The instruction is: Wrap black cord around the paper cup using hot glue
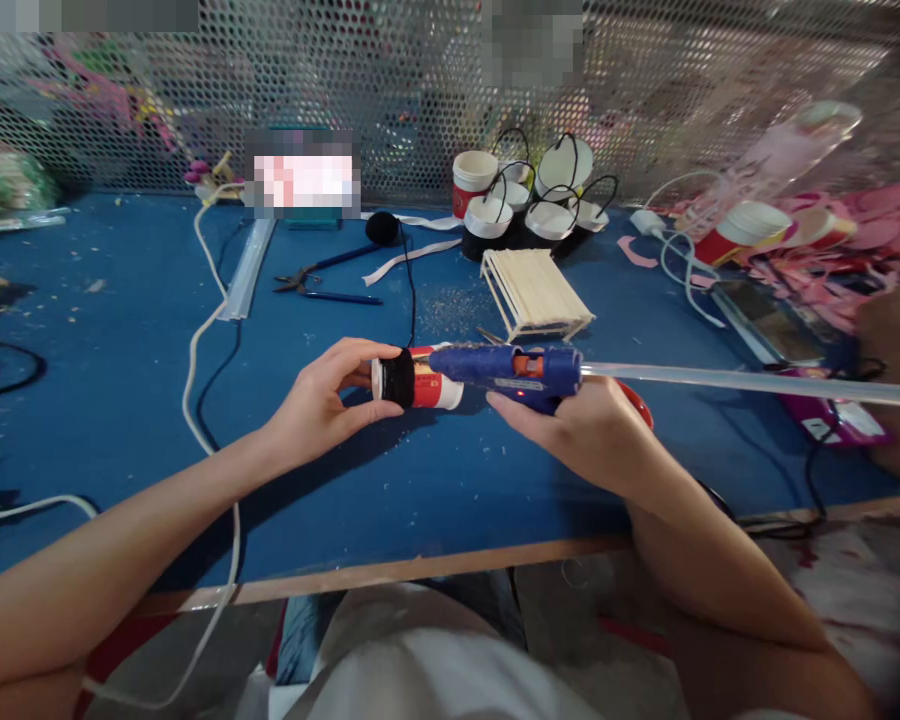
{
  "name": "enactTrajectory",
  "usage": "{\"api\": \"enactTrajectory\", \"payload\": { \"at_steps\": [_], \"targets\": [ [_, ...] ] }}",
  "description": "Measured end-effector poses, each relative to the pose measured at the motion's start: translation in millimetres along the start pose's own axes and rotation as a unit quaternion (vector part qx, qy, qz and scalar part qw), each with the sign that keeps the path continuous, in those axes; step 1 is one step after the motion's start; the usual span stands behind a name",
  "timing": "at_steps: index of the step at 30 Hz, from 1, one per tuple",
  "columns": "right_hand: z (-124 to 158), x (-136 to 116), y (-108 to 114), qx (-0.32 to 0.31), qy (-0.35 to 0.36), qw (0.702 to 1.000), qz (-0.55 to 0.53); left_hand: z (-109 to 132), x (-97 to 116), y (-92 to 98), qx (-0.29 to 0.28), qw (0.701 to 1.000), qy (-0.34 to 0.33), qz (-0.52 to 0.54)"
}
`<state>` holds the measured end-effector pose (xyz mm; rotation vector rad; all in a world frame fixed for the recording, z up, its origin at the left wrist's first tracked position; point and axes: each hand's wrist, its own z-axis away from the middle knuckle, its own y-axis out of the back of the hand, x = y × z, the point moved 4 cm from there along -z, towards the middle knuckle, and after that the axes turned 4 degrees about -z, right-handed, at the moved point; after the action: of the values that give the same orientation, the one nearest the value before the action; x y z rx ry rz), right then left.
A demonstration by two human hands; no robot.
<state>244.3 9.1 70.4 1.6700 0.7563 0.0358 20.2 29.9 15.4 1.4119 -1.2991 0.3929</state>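
Observation:
My left hand (330, 395) grips a paper cup (441, 388) lying on its side, white and red, with a black cord band (398, 380) wound around part of it. The fingers close on the white-rimmed end. In my right hand (592, 435) is a blue hot glue gun (487, 366) with a small red light on. Its nozzle points left, at or just above the cup's side by the black band; whether it touches I cannot tell. A long clear glue stick (750, 382) sticks out of its back. A black cord (412, 300) runs from the cup to a black ball of cord (382, 229).
Behind the cup stands a small wooden stick rack (541, 290). Several cups with black handles (549, 222) stand farther back. Pliers (322, 280), glue sticks (247, 268) and a white cable (193, 360) lie leftward. A phone (769, 320) and pink scraps (870, 250) are rightward.

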Motion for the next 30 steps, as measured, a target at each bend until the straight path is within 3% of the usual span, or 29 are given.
{"api": "enactTrajectory", "payload": {
  "at_steps": [5, 13, 19, 23, 30],
  "targets": [
    [3.6, -3.4, 1.3, 0.037, -0.026, 0.999, 0.009, -0.8, -1.7, 0.0, 0.007, 0.998, 0.051, 0.034],
    [7.9, -1.9, 1.1, 0.034, -0.017, 0.999, -0.021, -1.9, -1.5, 1.2, 0.014, 0.996, 0.076, 0.04],
    [8.0, -1.1, 0.5, 0.028, -0.032, 0.998, -0.035, -1.2, -1.8, 1.3, 0.017, 0.998, 0.058, 0.03],
    [9.3, 4.1, -1.1, 0.045, -0.048, 0.998, -0.006, -0.1, -1.4, 0.9, 0.012, 1.0, 0.004, 0.012],
    [6.3, 2.6, -1.8, 0.023, 0.099, 0.986, 0.135, 1.8, 4.9, 0.7, 0.001, 0.996, -0.073, -0.058]
  ]
}}
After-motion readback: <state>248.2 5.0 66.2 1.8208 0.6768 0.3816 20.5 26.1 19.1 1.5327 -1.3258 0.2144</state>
